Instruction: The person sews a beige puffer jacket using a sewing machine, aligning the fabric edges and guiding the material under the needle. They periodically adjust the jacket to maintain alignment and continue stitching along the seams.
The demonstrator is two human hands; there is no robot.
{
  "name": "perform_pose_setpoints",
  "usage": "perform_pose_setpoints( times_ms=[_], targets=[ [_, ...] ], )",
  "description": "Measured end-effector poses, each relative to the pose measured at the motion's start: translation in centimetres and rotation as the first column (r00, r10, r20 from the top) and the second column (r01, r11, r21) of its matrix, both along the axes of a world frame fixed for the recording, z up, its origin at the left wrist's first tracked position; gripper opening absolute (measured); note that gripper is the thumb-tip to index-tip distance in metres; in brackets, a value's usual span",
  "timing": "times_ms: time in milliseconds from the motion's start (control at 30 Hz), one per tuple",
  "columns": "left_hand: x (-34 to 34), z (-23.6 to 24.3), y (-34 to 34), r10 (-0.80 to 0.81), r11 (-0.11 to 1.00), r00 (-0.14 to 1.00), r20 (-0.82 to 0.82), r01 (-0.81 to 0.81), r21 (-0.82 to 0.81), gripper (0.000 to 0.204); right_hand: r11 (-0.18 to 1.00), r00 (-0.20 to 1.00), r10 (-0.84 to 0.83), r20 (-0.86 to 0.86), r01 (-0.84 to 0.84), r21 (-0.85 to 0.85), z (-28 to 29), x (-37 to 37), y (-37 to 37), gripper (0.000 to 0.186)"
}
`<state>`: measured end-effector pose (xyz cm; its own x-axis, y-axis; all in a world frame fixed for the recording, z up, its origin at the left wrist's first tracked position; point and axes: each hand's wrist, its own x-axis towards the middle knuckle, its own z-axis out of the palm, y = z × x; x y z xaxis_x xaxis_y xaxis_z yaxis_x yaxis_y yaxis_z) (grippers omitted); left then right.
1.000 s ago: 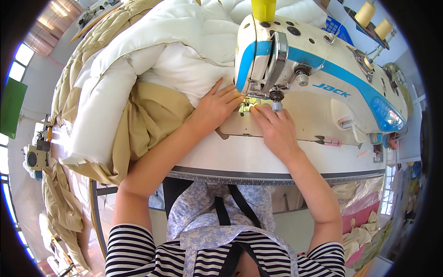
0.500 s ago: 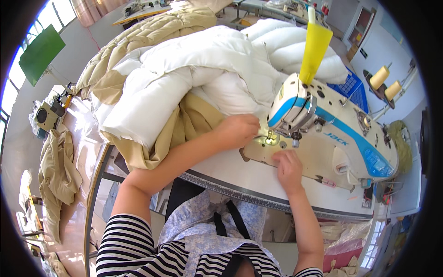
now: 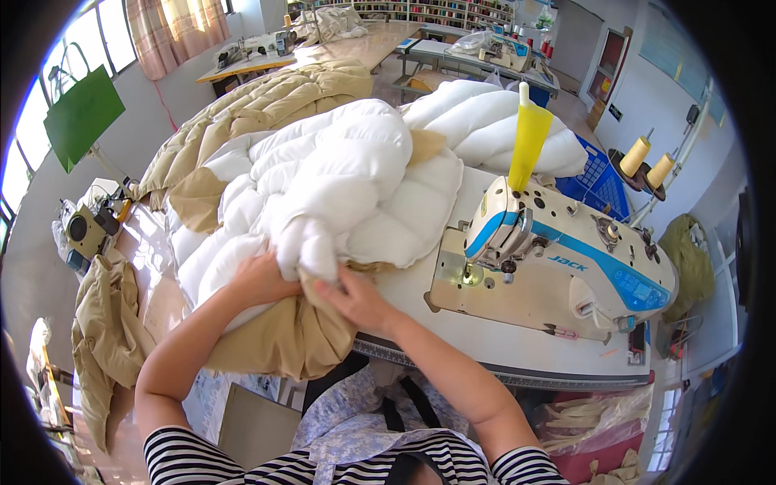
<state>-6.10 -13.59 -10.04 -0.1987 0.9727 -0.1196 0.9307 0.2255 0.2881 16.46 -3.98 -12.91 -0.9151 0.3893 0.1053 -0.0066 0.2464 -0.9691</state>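
A padded garment (image 3: 339, 153), white and puffy on one face with tan fabric on the other, lies bunched on the sewing table left of the sewing machine (image 3: 566, 259). My left hand (image 3: 263, 280) grips the white padding near the front edge, fingertips partly hidden in its folds. My right hand (image 3: 360, 301) pinches the tan fabric (image 3: 283, 339) just beside it, thumb on top. Between the two hands a white puffy part stands up, slightly blurred. The tan fabric hangs over the table's front edge. No cloth lies under the machine's needle area.
Yellow thread cones (image 3: 636, 156) stand on a holder behind the machine, near a blue basket (image 3: 594, 182). A yellow holder (image 3: 529, 149) rises from the machine head. Tan quilted pieces (image 3: 250, 105) lie at the back left. A ruler strip (image 3: 453, 364) runs along the table's front edge.
Both hands have moved left, away from the needle area, the right one from the machine bed onto the garment. The garment has been drawn left off the machine and its front folded up.
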Motion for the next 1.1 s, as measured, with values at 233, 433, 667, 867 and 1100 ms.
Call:
perform_pose_setpoints(
  times_ms=[233, 433, 667, 867, 1100],
  targets=[
    [-7.5, 2.0, -3.2, 0.166, 0.942, 0.919, 0.357, -0.255, 0.219, 0.059, 0.899, 0.919, -0.058, -0.389, 0.218, 0.38, 1.5, 0.8, -2.7, 0.059],
    [-14.0, 14.2, 14.4, -0.238, 0.718, 0.894, 0.38, -0.101, 0.689, 0.057, 0.583, 0.76, -0.145, -0.634, 0.583, 0.566, -0.1, 4.3, 2.9, 0.057],
    [6.4, 29.0, 46.8, -0.646, 0.175, 0.743, 0.175, -0.079, 0.981, 0.058, 0.756, 0.938, -0.148, -0.314, 0.311, 0.576, -4.7, 5.6, 5.2, 0.053],
    [20.2, 18.5, 52.8, -0.675, 0.634, 0.679, 0.288, 0.334, 0.698, 0.096, 0.768, 0.907, -0.217, -0.362, 0.387, 0.51, -6.0, 5.5, 4.9, 0.036],
    [1.7, 0.5, 42.9, -0.304, 0.951, 0.61, 0.731, 0.148, 0.272, 0.036, 0.739, 0.935, -0.2, -0.293, 0.34, 0.582, -5.0, 5.4, 4.8, 0.035]
  ],
)
